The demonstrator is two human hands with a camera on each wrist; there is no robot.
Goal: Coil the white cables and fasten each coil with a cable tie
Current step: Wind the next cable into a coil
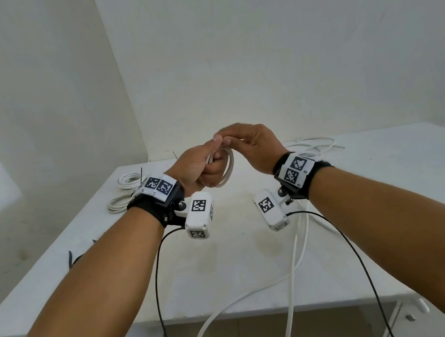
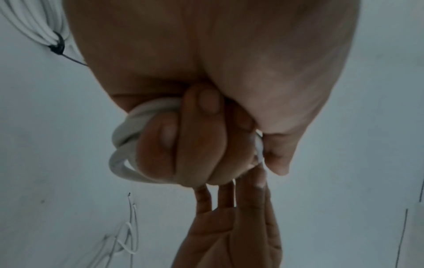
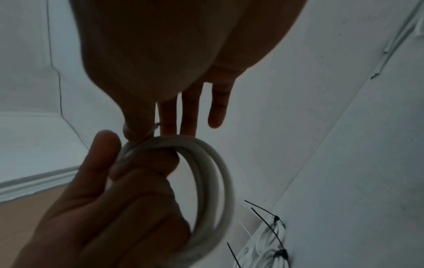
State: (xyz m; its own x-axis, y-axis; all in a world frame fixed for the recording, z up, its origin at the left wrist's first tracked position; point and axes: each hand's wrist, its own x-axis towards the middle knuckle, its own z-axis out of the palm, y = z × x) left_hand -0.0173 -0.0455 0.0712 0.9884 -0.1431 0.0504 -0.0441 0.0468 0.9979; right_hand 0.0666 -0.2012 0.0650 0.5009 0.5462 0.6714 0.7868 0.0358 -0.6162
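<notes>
Above the white counter (image 1: 228, 254), the left hand (image 1: 201, 168) grips a springy white round cable coil (image 1: 227, 172), best pinched across all loops, while the right hand's (image 1: 255, 143) straight fingers (image 3: 190, 112) touch it.

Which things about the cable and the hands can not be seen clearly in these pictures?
- Head view: the cable's lower loop, cut off by the bottom edge.
- Head view: the coil inside the left hand, hidden by fingers.
- Right wrist view: the right hand's thumb-tip grip, dark and blurred.
</notes>
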